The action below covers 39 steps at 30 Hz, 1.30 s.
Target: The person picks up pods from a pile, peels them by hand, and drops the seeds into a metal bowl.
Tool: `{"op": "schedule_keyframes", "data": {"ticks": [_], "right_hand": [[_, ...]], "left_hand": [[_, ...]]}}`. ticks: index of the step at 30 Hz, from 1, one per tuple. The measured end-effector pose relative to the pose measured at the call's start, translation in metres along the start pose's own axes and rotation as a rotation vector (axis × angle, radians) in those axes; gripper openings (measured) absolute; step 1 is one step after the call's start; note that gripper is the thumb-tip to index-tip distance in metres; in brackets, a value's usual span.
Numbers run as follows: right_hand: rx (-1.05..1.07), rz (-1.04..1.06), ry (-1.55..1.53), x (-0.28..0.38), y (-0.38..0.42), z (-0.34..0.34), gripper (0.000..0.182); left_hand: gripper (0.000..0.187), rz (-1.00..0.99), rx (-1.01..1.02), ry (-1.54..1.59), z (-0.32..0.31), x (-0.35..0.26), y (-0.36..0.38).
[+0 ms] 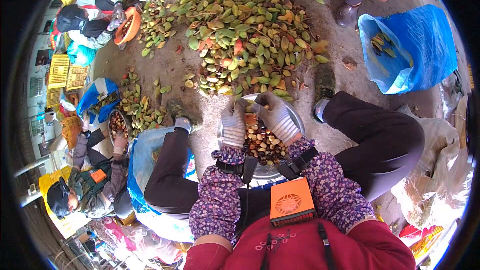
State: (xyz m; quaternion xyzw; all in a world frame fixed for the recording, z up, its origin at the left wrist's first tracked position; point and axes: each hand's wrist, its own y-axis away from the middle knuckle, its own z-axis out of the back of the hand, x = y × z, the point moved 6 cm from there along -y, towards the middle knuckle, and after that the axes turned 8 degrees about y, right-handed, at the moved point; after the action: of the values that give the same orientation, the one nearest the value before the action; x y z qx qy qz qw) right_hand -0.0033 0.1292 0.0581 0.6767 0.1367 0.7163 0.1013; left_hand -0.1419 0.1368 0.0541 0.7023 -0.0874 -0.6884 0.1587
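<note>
The left hand in a striped grey work glove [234, 122] and the gloved right hand [276, 116] together pinch one small orange-brown pod [251, 118], seemingly splitting it above the round metal basin of brown seeds [295, 115]. Next comes, I judge, dropping the seed. The pod's opening is hidden.

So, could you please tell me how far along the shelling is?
Done: brown kernels part-fill the metal basin. In hand: left hand and right hand, gloved, work one pod over it. Left: a big pile of pods covers the ground ahead.
</note>
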Motion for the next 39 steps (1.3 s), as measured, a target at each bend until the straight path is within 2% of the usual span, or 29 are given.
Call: {"op": "schedule_keyframes", "data": {"ticks": [1, 3, 5, 7, 9, 10, 12, 13, 14, 15, 16, 18, 19, 20, 21, 22, 23, 24, 25, 26, 27, 29, 30, 31, 32, 33, 35, 36, 39], "right_hand": [[-0.014, 0.128, 0.080, 0.004, 0.001, -0.001, 0.027], [0.003, 0.131, 0.149, -0.005, 0.000, -0.003, 0.029], [-0.063, 0.001, 0.083, -0.022, -0.004, -0.006, 0.029], [0.026, -0.009, 0.071, 0.015, 0.008, -0.005, 0.025], [0.153, -0.020, 0.109, -0.033, -0.006, -0.032, 0.026], [0.161, 0.015, 0.043, -0.037, -0.004, -0.039, 0.026], [0.122, 0.016, 0.045, -0.049, -0.006, -0.040, 0.024], [0.076, -0.006, 0.111, -0.053, -0.011, -0.035, 0.024], [0.062, -0.155, 0.101, -0.063, -0.014, -0.032, 0.021], [0.048, -0.157, 0.100, -0.070, -0.017, -0.032, 0.021], [0.011, -0.118, 0.184, -0.081, -0.023, -0.032, 0.021], [-0.041, 0.039, 0.416, -0.098, -0.026, -0.024, 0.022], [0.070, -0.052, 0.587, -0.104, -0.022, -0.024, 0.026], [0.188, -0.118, 0.611, -0.112, -0.018, -0.028, 0.031], [0.331, -0.244, 0.603, -0.102, -0.011, -0.028, 0.035], [0.265, -0.126, 0.634, -0.117, -0.013, -0.031, 0.035], [0.215, -0.200, 0.691, -0.102, -0.008, -0.024, 0.032], [0.167, -0.273, 0.690, -0.104, -0.010, -0.021, 0.035], [0.123, -0.342, 0.687, -0.107, -0.012, -0.016, 0.038], [0.016, -0.265, 0.610, -0.093, -0.012, -0.005, 0.033], [-0.125, -0.190, 0.403, -0.113, -0.020, -0.003, 0.029], [-0.276, -0.232, 0.393, -0.082, -0.016, 0.020, 0.027], [-0.286, -0.243, 0.396, -0.090, -0.018, 0.023, 0.027], [-0.356, -0.277, 0.270, -0.105, -0.017, 0.028, 0.028], [-0.427, -0.308, 0.145, -0.119, -0.018, 0.034, 0.029], [-0.436, -0.318, 0.154, -0.127, -0.019, 0.038, 0.029], [-0.562, -0.401, -0.082, -0.149, -0.012, 0.046, 0.020], [-0.571, -0.384, -0.063, -0.150, -0.011, 0.052, 0.020], [-0.618, -0.412, -0.195, -0.157, -0.009, 0.060, 0.027]], "left_hand": [[0.021, 0.053, -0.037, 0.039, 0.003, 0.000, 0.004], [0.022, 0.032, -0.032, 0.057, 0.005, -0.001, 0.005], [0.023, -0.144, -0.002, -0.576, 0.009, 0.003, 0.001], [0.021, -0.267, -0.020, -0.584, 0.010, 0.002, 0.006], [0.019, -0.350, 0.016, -0.668, 0.023, -0.046, 0.010], [0.020, -0.292, -0.125, -0.839, 0.051, -0.051, -0.001], [0.020, -0.199, -0.232, -0.864, 0.107, -0.100, -0.011], [0.027, 0.048, -0.335, -0.767, 0.150, -0.101, -0.016], [0.031, -0.091, -0.388, -1.229, 0.191, -0.110, -0.025], [0.030, -0.168, -0.455, -1.238, 0.234, -0.107, -0.023], [0.029, -0.154, -0.284, -1.591, 0.318, -0.062, -0.040], [0.028, -0.113, 0.009, -1.156, 0.359, -0.050, -0.023], [0.027, -0.163, 0.145, -0.978, 0.362, -0.039, -0.031], [0.027, -0.187, 0.286, -0.792, 0.366, -0.028, -0.038], [0.029, -0.083, 0.197, -1.023, 0.366, -0.023, -0.044], [0.031, 0.027, 0.100, -1.254, 0.367, -0.024, -0.044], [0.033, 0.139, -0.005, -1.486, 0.364, -0.034, -0.044], [0.040, 0.382, 0.294, -1.972, 0.289, -0.057, -0.053], [0.042, 0.296, -0.153, -1.638, 0.263, -0.073, -0.073], [0.041, 0.061, -0.017, -1.473, 0.191, -0.095, -0.080], [0.042, -0.091, 0.027, -1.287, 0.163, -0.078, -0.101], [0.037, -0.015, 0.301, -0.878, 0.077, -0.035, -0.122], [0.038, 0.094, 0.442, -0.911, 0.021, -0.036, -0.114], [0.040, 0.078, 0.485, -1.038, -0.012, -0.014, -0.115], [0.041, -0.052, 0.609, -1.173, -0.045, 0.004, -0.113], [0.043, -0.187, 0.730, -1.301, -0.073, 0.023, -0.108], [0.051, -0.139, 0.756, -1.258, -0.104, 0.058, -0.102], [0.054, -0.117, 0.710, -1.307, -0.116, 0.064, -0.102], [0.056, 0.004, 0.646, -1.457, -0.141, 0.083, -0.109]]}}
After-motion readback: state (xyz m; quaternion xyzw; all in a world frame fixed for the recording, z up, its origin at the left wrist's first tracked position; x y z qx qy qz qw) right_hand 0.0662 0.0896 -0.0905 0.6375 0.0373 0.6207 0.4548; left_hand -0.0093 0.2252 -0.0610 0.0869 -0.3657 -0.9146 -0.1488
